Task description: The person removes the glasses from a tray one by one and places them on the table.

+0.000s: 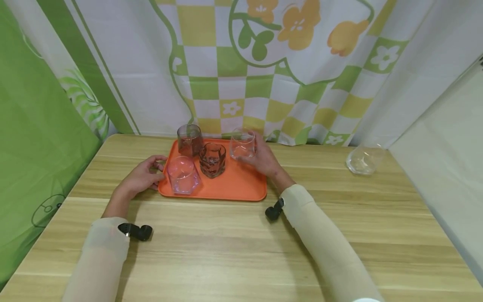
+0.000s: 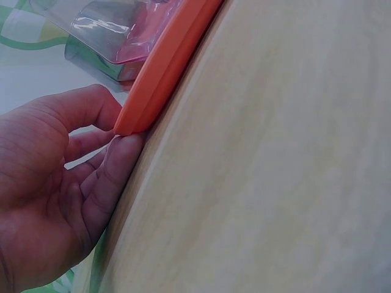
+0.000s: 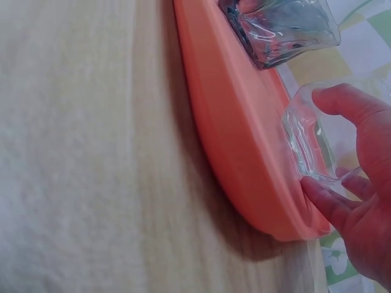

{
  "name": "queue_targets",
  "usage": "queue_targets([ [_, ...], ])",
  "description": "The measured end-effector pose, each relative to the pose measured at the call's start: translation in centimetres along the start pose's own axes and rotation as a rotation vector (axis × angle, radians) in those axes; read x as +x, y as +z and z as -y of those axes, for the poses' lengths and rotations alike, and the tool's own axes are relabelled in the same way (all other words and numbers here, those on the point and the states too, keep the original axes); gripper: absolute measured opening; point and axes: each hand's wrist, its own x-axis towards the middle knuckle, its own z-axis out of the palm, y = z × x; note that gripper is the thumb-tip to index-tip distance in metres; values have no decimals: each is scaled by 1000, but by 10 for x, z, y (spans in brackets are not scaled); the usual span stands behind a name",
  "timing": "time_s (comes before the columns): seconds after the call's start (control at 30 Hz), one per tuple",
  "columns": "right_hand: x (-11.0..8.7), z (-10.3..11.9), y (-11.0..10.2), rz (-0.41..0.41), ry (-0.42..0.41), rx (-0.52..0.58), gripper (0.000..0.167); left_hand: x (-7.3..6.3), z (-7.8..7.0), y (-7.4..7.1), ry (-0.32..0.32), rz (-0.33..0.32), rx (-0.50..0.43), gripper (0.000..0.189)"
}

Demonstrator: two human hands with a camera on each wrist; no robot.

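An orange tray (image 1: pixel 237 184) lies on the wooden table near its far edge. My left hand (image 1: pixel 143 176) pinches the tray's left rim, with fingers above and below the edge in the left wrist view. At the tray's back right, my right hand (image 1: pixel 264 156) grips a clear drinking glass (image 1: pixel 241 147), thumb on one side and fingers on the other. Three more glasses stand on the tray: a pinkish one (image 1: pixel 183 179) at front left, a smoky brown one (image 1: pixel 189 141) behind it, and a dark, wavy-sided one (image 1: pixel 212 162) near the middle.
Another clear glass (image 1: pixel 363 161) sits at the far right of the table (image 1: pixel 211 251), looking tilted. A patterned curtain (image 1: pixel 234 88) hangs right behind the table's far edge, and green cloth (image 1: pixel 37 138) hangs at left. Each sleeve carries a small black camera.
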Motion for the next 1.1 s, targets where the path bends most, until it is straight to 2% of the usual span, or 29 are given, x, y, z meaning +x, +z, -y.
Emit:
queue_targets([
  [0.2, -2, 1, -1, 3, -14, 29, 91, 0, 0, 3, -3, 1, 13, 65],
  [0.37, -3, 2, -5, -11, -72, 31, 89, 0, 1, 3, -4, 3, 15, 65],
  [0.47, -3, 2, -8, -5, -103, 75, 85, -1, 1, 3, -17, 4, 4, 65],
  [0.6, -8, 5, -16, -18, -42, 66, 81, -2, 0, 4, -18, 10, -9, 65],
  [0.77, -19, 9, -29, -49, 91, -72, 89, -1, 1, 3, -15, 18, -24, 66],
  [1.1, -41, 8, -54, -66, 62, -128, 83, 0, -1, 1, -9, 15, -7, 67],
])
